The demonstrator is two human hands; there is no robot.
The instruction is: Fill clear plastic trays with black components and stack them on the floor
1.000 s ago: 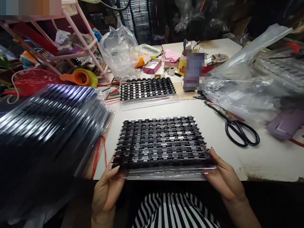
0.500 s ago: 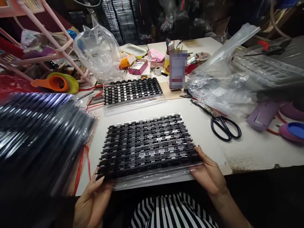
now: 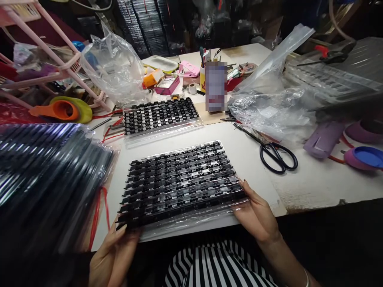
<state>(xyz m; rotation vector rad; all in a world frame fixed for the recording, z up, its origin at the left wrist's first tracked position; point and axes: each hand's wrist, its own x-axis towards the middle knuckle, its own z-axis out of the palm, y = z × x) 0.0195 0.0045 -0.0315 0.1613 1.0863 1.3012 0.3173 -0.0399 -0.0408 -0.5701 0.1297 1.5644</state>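
Note:
A clear plastic tray filled with rows of black parts [image 3: 182,179] lies tilted a little above the white board at the table's front edge. My left hand [image 3: 115,253] grips its near left corner, the thumb on top and the other fingers partly hidden below. At the near right corner my right hand [image 3: 259,215] holds the same tray, thumb along the edge, fingers under it. Behind it, a second tray of black parts [image 3: 160,115] rests on the table.
Stacked bagged black trays [image 3: 50,171] rise at the left, beside red ties [image 3: 95,219]. Black-handled scissors [image 3: 277,157] lie right of the board. Clear plastic bags [image 3: 269,111], a phone-like upright object [image 3: 216,85], a pink rack [image 3: 54,52] and a purple tool [image 3: 321,139] surround the work area.
The whole view has shifted, so most things appear slightly farther left. Both hands still hold the tray, which shows little change of its own.

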